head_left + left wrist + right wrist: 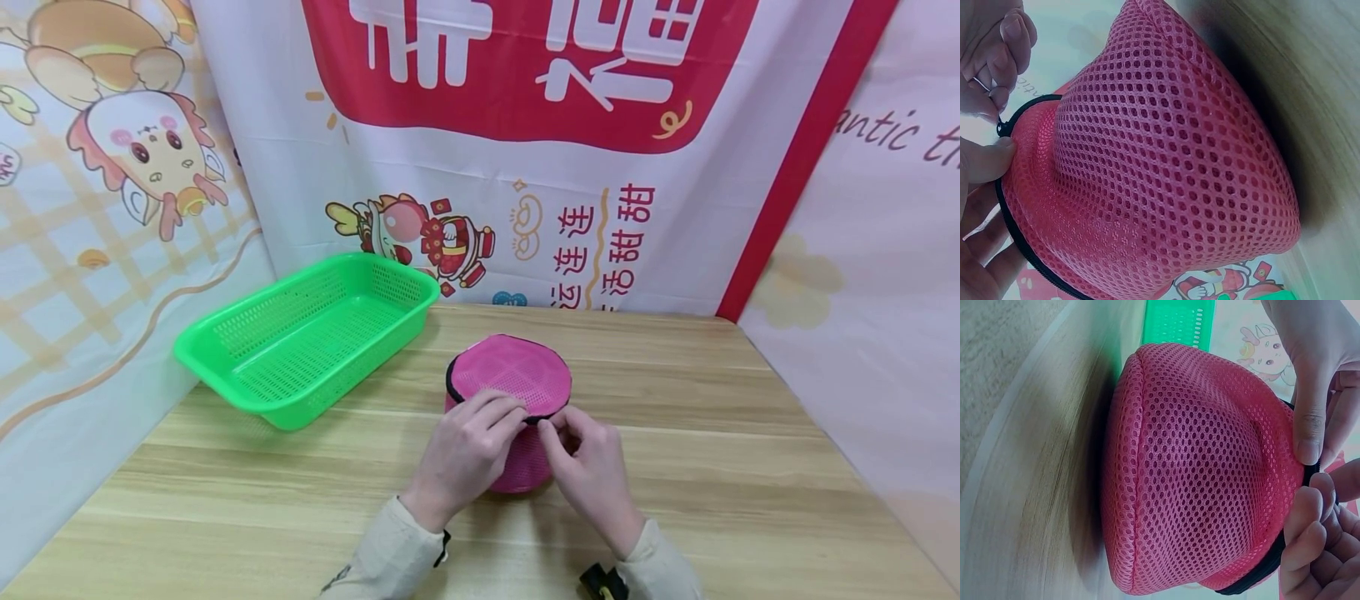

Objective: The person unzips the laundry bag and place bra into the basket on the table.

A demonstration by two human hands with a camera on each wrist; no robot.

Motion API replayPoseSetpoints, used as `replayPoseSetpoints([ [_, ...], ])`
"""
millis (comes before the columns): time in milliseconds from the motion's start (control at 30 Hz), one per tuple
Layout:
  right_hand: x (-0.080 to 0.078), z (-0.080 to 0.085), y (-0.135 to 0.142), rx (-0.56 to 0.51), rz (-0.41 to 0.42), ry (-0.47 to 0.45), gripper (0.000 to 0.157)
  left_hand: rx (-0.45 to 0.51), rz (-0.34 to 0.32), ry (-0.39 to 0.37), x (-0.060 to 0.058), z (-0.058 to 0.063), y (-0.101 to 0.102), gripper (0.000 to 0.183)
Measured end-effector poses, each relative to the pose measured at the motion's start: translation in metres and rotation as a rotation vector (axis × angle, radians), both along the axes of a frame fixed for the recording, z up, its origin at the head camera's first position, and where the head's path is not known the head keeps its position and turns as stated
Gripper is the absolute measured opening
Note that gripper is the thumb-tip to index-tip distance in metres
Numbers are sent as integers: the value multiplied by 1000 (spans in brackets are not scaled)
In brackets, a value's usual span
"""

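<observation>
A pink mesh laundry bag [517, 375], round and flat-topped, stands upright on the table. Black zipper [1041, 265] trim runs around its upper rim. My left hand [467, 450] pinches the rim at the front, its thumb [988, 159] on the mesh side just below the zipper and its fingers over the top. Right beside it, my right hand [592, 467] pinches the small zipper pull between thumb and fingers. The dark zipper slider [1004, 128] sits between the two hands in the left wrist view. The pull is mostly hidden by the right fingertips.
To the left and back on the wooden table [712, 467] stands a green perforated plastic basket [277, 408], with nothing seen in it. Printed cloth [675, 225] hangs behind the table and along both sides. A black strap piece [603, 582] lies by the right cuff.
</observation>
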State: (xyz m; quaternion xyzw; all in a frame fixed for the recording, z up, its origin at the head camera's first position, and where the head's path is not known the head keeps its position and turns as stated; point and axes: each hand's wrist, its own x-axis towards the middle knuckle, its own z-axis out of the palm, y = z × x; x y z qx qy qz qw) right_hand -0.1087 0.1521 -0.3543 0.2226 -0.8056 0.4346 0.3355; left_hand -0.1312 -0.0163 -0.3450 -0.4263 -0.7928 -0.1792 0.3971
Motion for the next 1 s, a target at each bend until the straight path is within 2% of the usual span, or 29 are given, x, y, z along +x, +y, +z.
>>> replayPoseSetpoints([
  [500,1,-1,2,-1,-100,-31,22,1,8,-17,1,0,-1,14],
  [1000,1,0,3,-4,-156,-74,22,2,3,-11,-1,-1,0,14],
])
